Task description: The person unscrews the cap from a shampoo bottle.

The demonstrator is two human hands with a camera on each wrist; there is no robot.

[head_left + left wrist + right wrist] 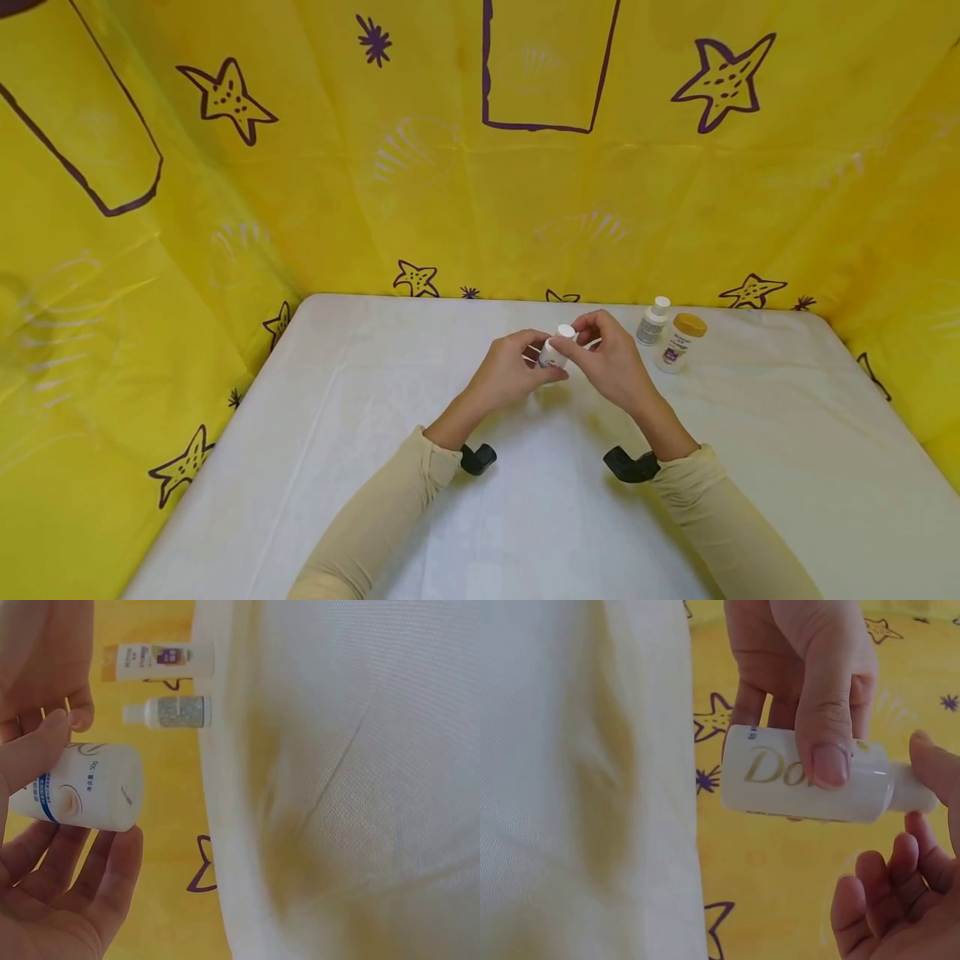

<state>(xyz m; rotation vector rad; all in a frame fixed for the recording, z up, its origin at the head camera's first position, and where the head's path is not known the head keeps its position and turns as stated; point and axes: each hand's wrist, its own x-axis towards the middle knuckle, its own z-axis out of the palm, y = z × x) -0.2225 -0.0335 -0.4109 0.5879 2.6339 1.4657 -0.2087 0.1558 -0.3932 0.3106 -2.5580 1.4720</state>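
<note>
A small white Dove bottle with a white cap is held up over the table, between both hands. My left hand grips its body, the thumb pressed across the label in the right wrist view. At the cap, my right hand pinches with thumb and forefinger; its other fingers curl loosely below. The left wrist view shows the bottle's base and a blue-striped label. Behind the right hand stand a white bottle with a grey label and a white bottle with an orange cap, both upright.
A white cloth covers the table. Yellow fabric with starfish drawings hangs along the back and sides. Each wrist wears a black strap mount, and beige sleeves cover the forearms.
</note>
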